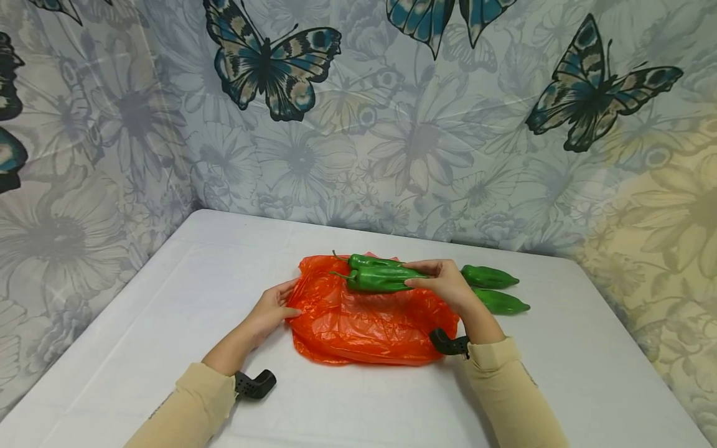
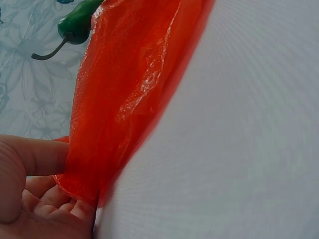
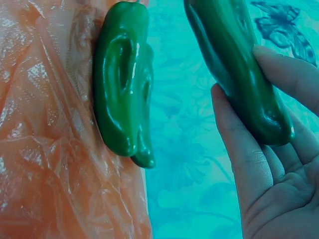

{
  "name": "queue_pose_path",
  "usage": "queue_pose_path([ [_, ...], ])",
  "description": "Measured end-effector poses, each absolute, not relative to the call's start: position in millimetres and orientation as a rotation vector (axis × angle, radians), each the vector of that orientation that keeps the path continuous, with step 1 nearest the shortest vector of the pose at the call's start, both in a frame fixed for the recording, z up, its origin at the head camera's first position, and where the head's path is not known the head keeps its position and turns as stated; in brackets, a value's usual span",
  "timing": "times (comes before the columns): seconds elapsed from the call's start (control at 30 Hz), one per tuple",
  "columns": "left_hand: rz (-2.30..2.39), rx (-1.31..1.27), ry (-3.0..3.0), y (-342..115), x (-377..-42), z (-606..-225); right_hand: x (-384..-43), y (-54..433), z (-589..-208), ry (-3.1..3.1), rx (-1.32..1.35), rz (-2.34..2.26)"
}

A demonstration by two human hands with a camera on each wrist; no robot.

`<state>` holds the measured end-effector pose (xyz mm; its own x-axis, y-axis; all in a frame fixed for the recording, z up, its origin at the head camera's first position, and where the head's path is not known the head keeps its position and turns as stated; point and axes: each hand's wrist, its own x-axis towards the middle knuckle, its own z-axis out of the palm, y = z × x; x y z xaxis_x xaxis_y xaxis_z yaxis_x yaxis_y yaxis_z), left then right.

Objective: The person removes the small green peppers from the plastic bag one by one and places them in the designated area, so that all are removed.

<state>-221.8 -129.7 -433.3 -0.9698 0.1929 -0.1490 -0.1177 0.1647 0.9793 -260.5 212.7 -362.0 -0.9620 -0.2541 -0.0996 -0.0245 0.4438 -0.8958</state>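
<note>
A crinkled orange-red plastic bag (image 1: 370,336) lies on the table. My left hand (image 1: 272,308) pinches its left edge, and the left wrist view shows the thumb and fingers around the plastic (image 2: 119,99). My right hand (image 1: 442,283) is over the far part of the bag and holds a long green pepper (image 3: 239,64) between thumb and fingers. In the head view, a second pepper (image 1: 366,260) appears just behind the held one (image 1: 378,279). The right wrist view has two other peppers near the bag's edge, the front one (image 3: 117,89) partly covering the other.
Two green peppers (image 1: 498,302) show right of the bag, partly hidden by my right hand and wrist. The white-covered table (image 1: 224,261) meets a wall hanging (image 1: 302,168) with flowers and butterflies at its back. Black devices (image 1: 254,384) are strapped to both wrists.
</note>
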Motion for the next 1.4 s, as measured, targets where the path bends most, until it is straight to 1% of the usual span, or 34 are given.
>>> queue_pose_path([
  [0.63, 1.878, 0.064, 2.197, -129.3, -221.3, -433.8, -239.0, 228.3, -346.5, 2.546, -0.135, -1.536],
  [0.9, 1.867, 0.063, 2.206, -129.5, -221.0, -432.8, -225.5, 235.5, -341.8, 2.595, -0.141, -1.527],
  [1.4, 1.861, 0.051, 2.204, -128.2, -220.8, -431.3, -196.7, 275.2, -341.3, 2.598, -0.183, -1.604],
])
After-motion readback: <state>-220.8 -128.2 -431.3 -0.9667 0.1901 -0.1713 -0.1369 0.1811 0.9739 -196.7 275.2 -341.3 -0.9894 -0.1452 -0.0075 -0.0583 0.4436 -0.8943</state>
